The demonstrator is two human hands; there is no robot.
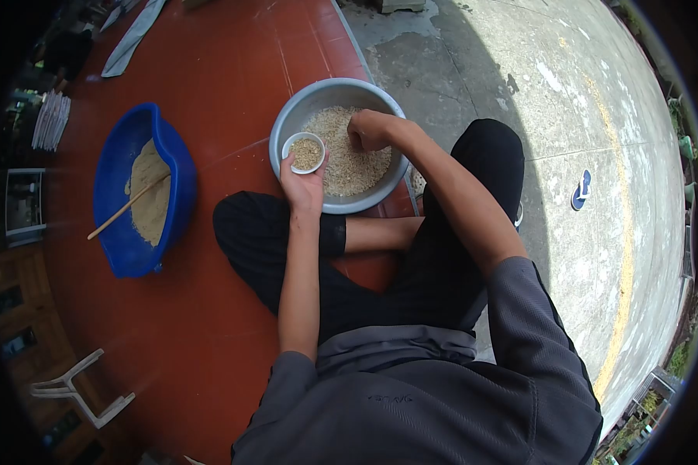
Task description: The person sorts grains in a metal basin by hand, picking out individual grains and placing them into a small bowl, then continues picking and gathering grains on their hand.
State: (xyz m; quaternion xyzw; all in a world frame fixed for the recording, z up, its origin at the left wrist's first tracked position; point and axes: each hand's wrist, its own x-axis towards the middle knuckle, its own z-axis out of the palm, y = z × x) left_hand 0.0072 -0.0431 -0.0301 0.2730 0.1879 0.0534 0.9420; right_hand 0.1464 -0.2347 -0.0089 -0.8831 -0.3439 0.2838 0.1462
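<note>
My left hand (305, 184) grips a small white bowl (284, 149) that holds pale tan grains (305, 155). It is held over the near left side of a large grey metal basin (286, 116). A layer of whitish, chopped-looking grains (356, 172) covers the basin's bottom. On the far right side of the basin, my right hand (372, 129) reaches in over the grains with its fingers curled down and drawn together. What sits between those fingers, if anything, is hidden.
Left on the red tiled floor (217, 85) stands a blue plastic basin (180, 186) with tan powder (149, 186) and a wooden stick (124, 209). My crossed legs (256, 240) lie close to the metal basin. A blue sandal (581, 190) rests on the concrete (511, 77) at right.
</note>
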